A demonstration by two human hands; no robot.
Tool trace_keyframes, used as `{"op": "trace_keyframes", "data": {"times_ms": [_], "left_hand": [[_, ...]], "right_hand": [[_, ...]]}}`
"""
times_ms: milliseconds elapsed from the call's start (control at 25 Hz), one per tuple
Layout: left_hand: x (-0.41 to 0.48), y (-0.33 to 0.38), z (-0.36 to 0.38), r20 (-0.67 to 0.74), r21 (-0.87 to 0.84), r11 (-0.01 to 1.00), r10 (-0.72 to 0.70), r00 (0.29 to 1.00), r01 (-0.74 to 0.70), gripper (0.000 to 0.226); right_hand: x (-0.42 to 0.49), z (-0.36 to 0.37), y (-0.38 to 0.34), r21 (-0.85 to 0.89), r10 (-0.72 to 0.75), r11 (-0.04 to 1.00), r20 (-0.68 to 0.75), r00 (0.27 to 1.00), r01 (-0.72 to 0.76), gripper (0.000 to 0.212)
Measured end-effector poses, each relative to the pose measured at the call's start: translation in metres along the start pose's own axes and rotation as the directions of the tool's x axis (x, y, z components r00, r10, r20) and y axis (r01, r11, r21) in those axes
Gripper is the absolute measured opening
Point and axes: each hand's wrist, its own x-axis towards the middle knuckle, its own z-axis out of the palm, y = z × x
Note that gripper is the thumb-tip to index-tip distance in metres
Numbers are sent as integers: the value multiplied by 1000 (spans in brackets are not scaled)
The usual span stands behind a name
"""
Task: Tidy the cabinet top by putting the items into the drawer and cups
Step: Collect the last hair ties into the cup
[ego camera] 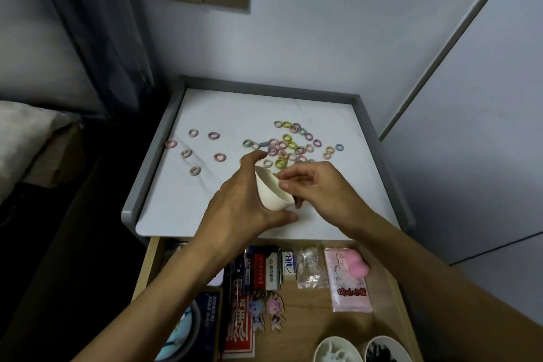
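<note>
As the left hand [235, 203] wraps the probably light cup [273, 195], the right hand [317, 191] pinches its rim; hair ties [282, 147] look soft.

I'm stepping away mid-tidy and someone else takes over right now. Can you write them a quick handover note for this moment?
Left hand grips the cream cup, tilted, over the cabinet top. Right hand pinches the cup's rim; whether it also holds a tie is hidden.
Hair ties: the main cluster lies at the back right of the top, and a few loose ones lie to the left.
Done: the open drawer already holds pens, packets, keychains and two cups with things in them at its front.
Left: nearly all the ties need to go into the cup.
</note>
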Motion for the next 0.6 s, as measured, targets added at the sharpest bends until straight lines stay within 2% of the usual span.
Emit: {"op": "trace_keyframes", "data": {"times_ms": [40,80,160,200,280,360,520,600], "left_hand": [[0,0,1,-10,18,1000,1,1000,-1,102],[0,-1,1,-22,32,999,-3,1000,3,101],[0,-3,0,-40,47,999,-15,999,17,98],[0,-4,-2,-42,47,999,-20,999,22,98],[-2,-5,-4,-38,48,999,-19,999,21,97],[-2,-5,-6,-31,62,998,-16,999,18,96],[0,-7,-7,-31,76,997,-4,1000,6,96],[1,-8,-7,-27,85,996,-9,1000,12,97]], "right_hand": [[3,-5,3,-41,-5,999,-17,1000,4,14],[10,-15,9,-132,-8,991,-96,995,-5,16],[26,-47,26,-352,-22,930,-341,940,-106,24],[33,-63,35,-408,-21,898,-412,911,-164,31],[43,-83,54,-431,20,876,-417,909,-217,40],[51,-82,70,-405,54,889,-372,927,-214,37],[61,-62,85,-457,-60,878,-402,914,-144,17],[63,-56,84,-494,-98,861,-399,912,-124,13]]}}
